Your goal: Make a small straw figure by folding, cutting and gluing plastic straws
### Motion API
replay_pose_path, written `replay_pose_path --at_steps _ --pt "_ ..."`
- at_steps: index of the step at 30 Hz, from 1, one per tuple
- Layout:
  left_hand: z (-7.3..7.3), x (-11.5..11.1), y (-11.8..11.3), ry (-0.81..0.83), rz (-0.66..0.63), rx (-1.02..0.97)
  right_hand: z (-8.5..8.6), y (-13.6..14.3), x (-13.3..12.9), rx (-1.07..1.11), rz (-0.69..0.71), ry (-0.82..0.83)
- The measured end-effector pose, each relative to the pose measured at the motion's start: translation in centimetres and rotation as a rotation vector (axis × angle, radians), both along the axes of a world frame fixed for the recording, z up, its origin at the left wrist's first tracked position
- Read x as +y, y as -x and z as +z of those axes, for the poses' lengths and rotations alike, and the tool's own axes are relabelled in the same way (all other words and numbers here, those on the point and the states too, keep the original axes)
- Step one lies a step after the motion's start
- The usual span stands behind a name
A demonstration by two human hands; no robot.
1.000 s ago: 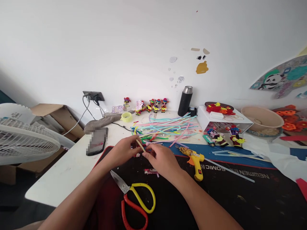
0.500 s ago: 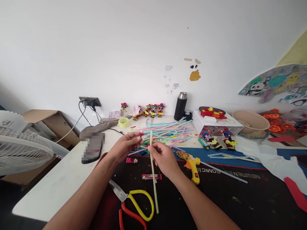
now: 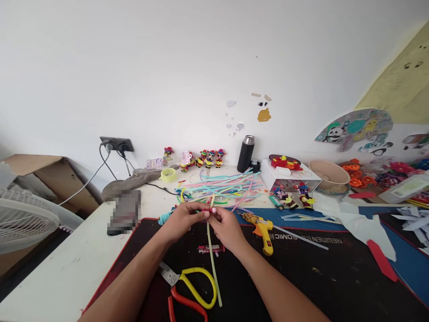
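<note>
Both hands meet just above the black desk mat. My left hand (image 3: 187, 220) pinches a small dark-red fuzzy piece with a pale pink end (image 3: 213, 210). My right hand (image 3: 225, 227) grips a long pale yellow-green pipe cleaner (image 3: 215, 273), its fingertips against the red piece. The stem's lower end hangs toward me, and a short part rises above the fingers. Fingers hide where stem and piece meet. Below the hands lie a pink-red lighter (image 3: 203, 249) and scissors (image 3: 171, 278) with one yellow and one red handle.
A yellow glue gun (image 3: 267, 237) with a glue stick lies right of my hands. Loose pipe cleaners (image 3: 231, 183) spread behind them. Several small figures (image 3: 210, 158) stand by the wall, near a black thermos (image 3: 246, 154). A white fan (image 3: 27, 219) is at left.
My left hand has moved right with the red piece, bringing it against the stem in my right hand. The view has shifted slightly, showing more at the right.
</note>
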State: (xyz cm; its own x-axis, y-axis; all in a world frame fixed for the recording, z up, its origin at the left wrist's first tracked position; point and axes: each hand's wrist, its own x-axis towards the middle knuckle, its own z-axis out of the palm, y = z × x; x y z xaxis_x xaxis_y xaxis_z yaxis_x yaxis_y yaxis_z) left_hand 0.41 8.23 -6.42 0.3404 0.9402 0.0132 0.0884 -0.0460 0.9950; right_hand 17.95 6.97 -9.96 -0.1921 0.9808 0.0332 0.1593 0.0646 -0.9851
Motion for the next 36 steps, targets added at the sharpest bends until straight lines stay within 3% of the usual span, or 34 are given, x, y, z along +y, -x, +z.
replay_pose_path --at_steps 3,7,13,17,22,25,30,36 --pt "-0.3 0.0 -0.1 -0.051 -0.029 0.065 -0.4 0.2 -0.2 -0.022 0.008 0.0" --pt "-0.8 0.3 -0.3 -0.01 0.042 0.072 -0.5 0.5 -0.7 -0.039 0.027 -0.009" --pt "-0.8 0.8 0.7 0.046 0.165 -0.151 0.3 -0.5 -3.2 0.001 0.081 0.086" --pt "-1.0 0.9 1.1 0.077 0.146 -0.208 1.2 -4.3 -4.9 -0.186 -0.024 -0.024" --pt "-1.3 0.8 1.0 0.038 0.139 -0.18 2.9 -11.5 -5.6 -0.492 -0.173 -0.017" --pt "-1.4 1.0 1.0 0.033 0.137 -0.171 3.6 -14.1 -5.7 -0.698 -0.259 -0.025" --pt "-1.5 1.2 1.0 0.051 0.118 -0.177 3.8 -13.8 -5.6 -0.939 -0.269 0.045" --pt "-1.0 0.9 0.9 0.039 0.102 -0.129 2.3 -12.8 -5.4 -1.048 -0.285 0.015"
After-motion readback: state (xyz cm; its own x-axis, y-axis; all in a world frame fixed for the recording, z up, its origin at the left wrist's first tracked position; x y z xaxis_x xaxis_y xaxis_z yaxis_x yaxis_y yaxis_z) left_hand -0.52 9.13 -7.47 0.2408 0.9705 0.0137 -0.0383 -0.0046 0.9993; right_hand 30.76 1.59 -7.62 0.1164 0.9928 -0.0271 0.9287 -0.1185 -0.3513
